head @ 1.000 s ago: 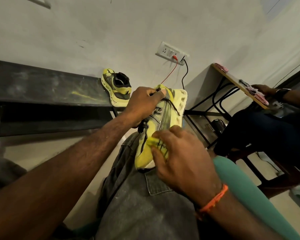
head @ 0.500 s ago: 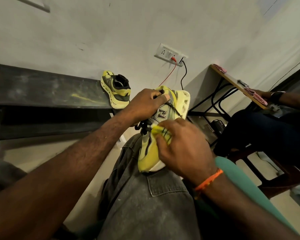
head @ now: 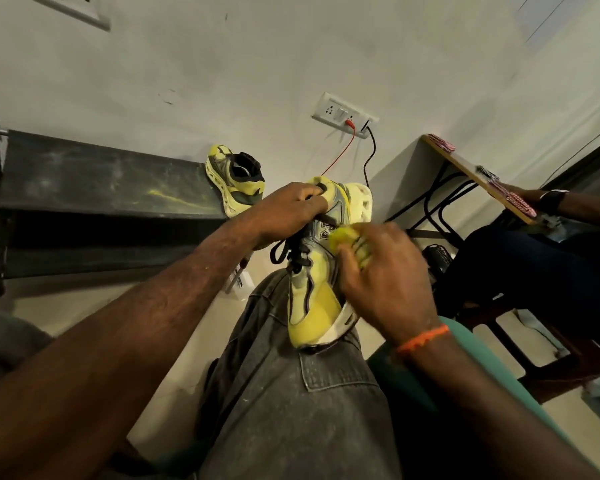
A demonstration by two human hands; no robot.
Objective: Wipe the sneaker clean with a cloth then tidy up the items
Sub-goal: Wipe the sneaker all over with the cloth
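At frame centre we see the left hand [head: 288,213] gripping the yellow sneaker's [head: 317,271] collar on the knee. The right hand [head: 381,275] pinches a yellow cloth [head: 349,239] against its side.

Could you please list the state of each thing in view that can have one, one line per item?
sneaker: toe resting on the knee, heel up, laces loose.
left hand: grips the sneaker's heel end.
right hand: presses the cloth on the sneaker's side.
cloth: yellow, bunched under the fingers.
second sneaker: on the bench end, tilted against the wall.
wall socket: red and black leads plugged in.
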